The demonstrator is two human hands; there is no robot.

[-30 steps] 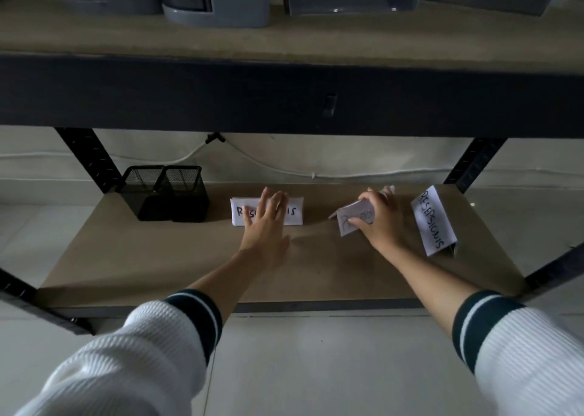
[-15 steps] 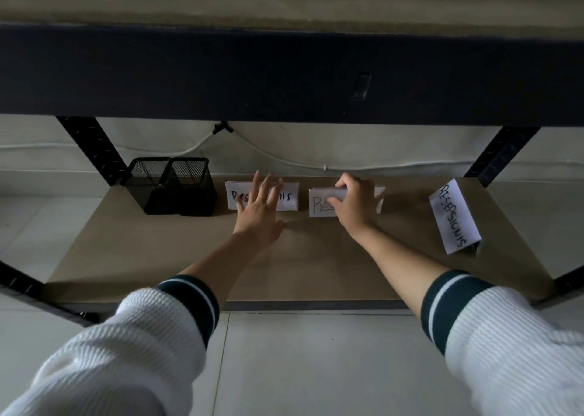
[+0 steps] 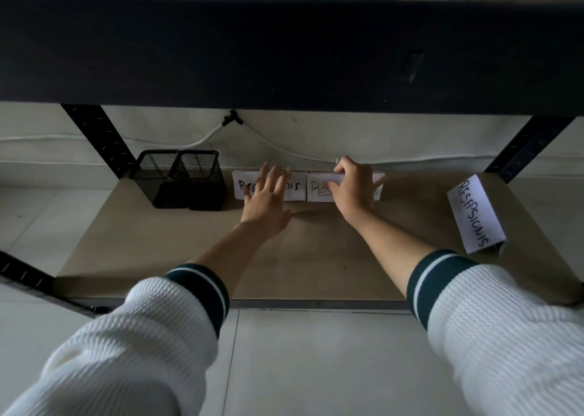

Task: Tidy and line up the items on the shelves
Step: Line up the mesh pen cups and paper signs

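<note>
Two folded white paper name cards stand side by side at the back of the brown lower shelf (image 3: 189,251). My left hand (image 3: 265,200) lies with straight, spread fingers against the left card (image 3: 295,186). My right hand (image 3: 354,191) grips the top of the second card (image 3: 319,191), which touches the left card's right edge. A third card (image 3: 475,215) with handwritten letters stands turned at an angle near the shelf's right edge, apart from both hands.
Two black mesh pen holders (image 3: 181,180) stand together at the back left, just left of the cards. A dark upper shelf beam (image 3: 284,52) hangs overhead. Black uprights (image 3: 98,137) flank the shelf. A white cable (image 3: 284,153) runs along the wall behind.
My right hand carried the second card leftward and back and set it beside the left card. My left hand stayed on the left card. The third card has not moved.
</note>
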